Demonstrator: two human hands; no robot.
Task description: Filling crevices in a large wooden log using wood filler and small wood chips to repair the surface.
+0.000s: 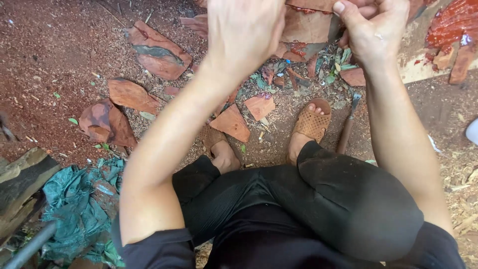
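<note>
Both hands at top of frame on a reddish wood block (306, 25): left hand (244, 30) wrapped over its left edge, right hand (373, 27) closed on the right. Judged stiff, heavy, rough-sawn; grip the edges. Chips (231, 122) crowd the ground; hammer (347, 124) lies beside the sandalled foot (311, 122).

We see bare reddish earth (55, 50) strewn with sawdust and wood chips. Flat slabs of red wood (158, 52) lie scattered over it, among green leaf scraps (259, 79). A crumpled teal tarp (79, 204) sits at lower left beside a weathered plank (22, 184). Even daylight falls, without hard shadows.
</note>
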